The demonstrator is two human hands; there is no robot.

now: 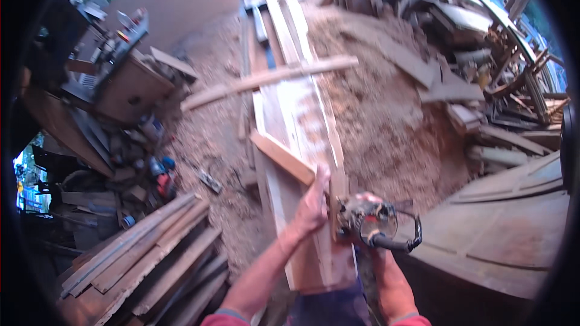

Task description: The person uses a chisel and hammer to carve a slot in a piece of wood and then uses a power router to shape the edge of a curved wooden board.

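My left hand (312, 208) is closed around the end of a short wooden batten (281, 156), which angles away to the upper left over the long plank bench (308, 115). Just right of that hand, a narrow upright strip of wood (336, 196) runs toward me. My right hand (367, 197) grips a power tool (368, 220) that looks like a router, its flat side against the strip. A thick black cord (414, 238) loops off the tool's right side. The tool's body hides most of my right hand; only some fingers show past its far edge.
A loose batten (272, 79) lies across the bench farther off. Stacked boards (139, 247) stand at lower left, and a big curved panel (501, 229) at right. Wood shavings (386, 121) cover the ground. Scrap timber (477, 66) is heaped at upper right, a cluttered cabinet (130, 87) upper left.
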